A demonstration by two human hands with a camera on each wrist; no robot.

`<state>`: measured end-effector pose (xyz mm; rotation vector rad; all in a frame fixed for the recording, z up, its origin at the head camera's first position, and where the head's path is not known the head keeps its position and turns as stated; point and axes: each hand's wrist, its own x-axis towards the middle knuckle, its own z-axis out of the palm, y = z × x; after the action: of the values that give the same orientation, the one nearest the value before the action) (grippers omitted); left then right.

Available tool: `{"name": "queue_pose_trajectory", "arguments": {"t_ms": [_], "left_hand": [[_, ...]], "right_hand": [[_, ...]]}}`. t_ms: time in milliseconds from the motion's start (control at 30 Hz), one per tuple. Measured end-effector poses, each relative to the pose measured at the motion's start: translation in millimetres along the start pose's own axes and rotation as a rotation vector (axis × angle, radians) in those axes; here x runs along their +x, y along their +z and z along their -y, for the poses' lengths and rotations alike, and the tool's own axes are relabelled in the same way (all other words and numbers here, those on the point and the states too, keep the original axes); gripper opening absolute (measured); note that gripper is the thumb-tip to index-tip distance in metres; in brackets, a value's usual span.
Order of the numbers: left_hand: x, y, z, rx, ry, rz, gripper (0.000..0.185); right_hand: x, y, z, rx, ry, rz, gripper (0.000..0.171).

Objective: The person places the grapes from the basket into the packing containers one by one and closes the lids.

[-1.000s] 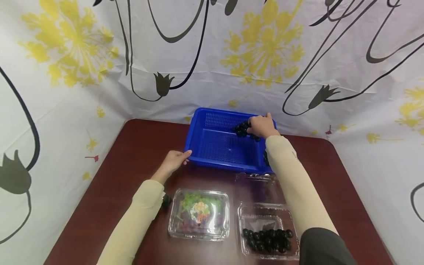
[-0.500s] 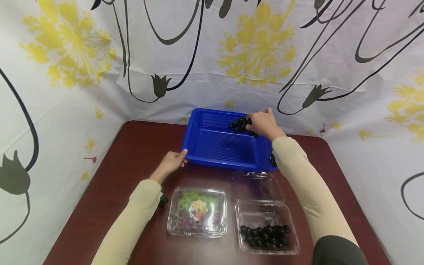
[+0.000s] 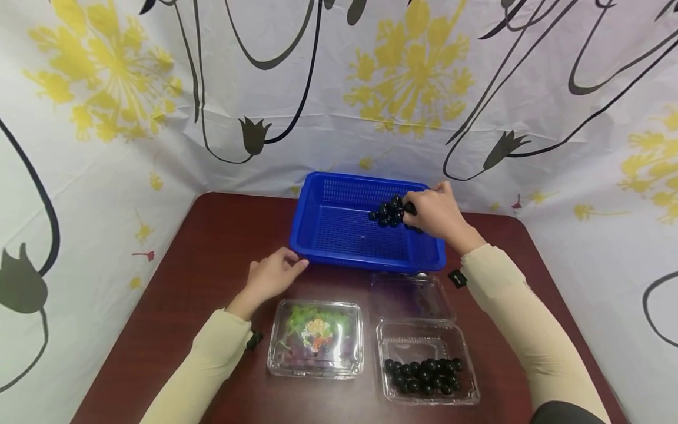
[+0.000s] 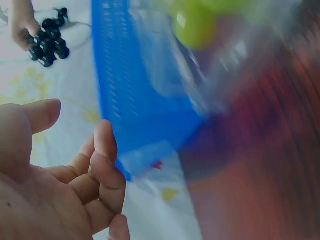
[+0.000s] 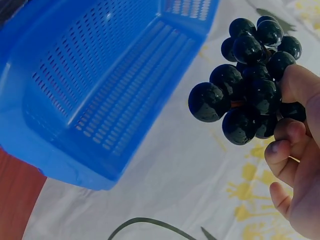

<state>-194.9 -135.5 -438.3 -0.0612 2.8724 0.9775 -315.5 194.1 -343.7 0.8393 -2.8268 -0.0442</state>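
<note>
My right hand [image 3: 434, 213] holds a bunch of black grapes [image 3: 388, 213] above the right side of the blue mesh basket [image 3: 323, 250]. The right wrist view shows fingers [image 5: 292, 150] curled round the grape bunch [image 5: 247, 85], clear of the basket [image 5: 100, 85]. My left hand [image 3: 272, 275] rests on the table just off the basket's front left corner, fingers relaxed and holding nothing. In the left wrist view, my left hand [image 4: 75, 190] lies beside the basket's wall [image 4: 135, 90], with the grape bunch [image 4: 47, 42] far off.
A closed clear clamshell [image 3: 316, 338] of green and purple grapes lies near the front. To its right is an open clamshell [image 3: 426, 377] of loose black grapes, lid [image 3: 410, 297] folded back toward the basket. A patterned cloth [image 3: 339, 88] walls the brown table [image 3: 201, 247].
My right hand has raised the grape bunch and drawn it toward me over the basket. My left hand has let go of the basket's front left corner and pulled back a little.
</note>
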Motion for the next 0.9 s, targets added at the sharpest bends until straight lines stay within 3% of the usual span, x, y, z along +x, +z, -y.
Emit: {"name": "queue_pose_trajectory", "arguments": {"t_ms": [300,467,600,800,900], "left_hand": [[-47.2,14.9,-39.1,0.028,0.182,-0.098,0.039],[-76.9,35.6,-48.3,0.075,0.290,-0.117,0.037],[-98.3,52.0,-49.7,0.167,0.407,-0.151,0.036],[-112.7,71.5,-52.1,0.292,0.601,-0.232,0.041],[-115.2,80.0,-54.0,0.306,0.682,-0.273,0.042]], "right_hand": [[-40.9,-9.1,13.1,0.056,-0.075,-0.155,0.015],[-63.0,-10.0,18.9,0.068,-0.145,-0.248,0.011],[-81.0,-9.6,23.2,0.091,-0.160,-0.278,0.009],[-106.3,-7.4,25.3,0.109,-0.125,-0.264,0.009],[-116.8,-6.4,26.3,0.116,-0.119,-0.265,0.010]]}}
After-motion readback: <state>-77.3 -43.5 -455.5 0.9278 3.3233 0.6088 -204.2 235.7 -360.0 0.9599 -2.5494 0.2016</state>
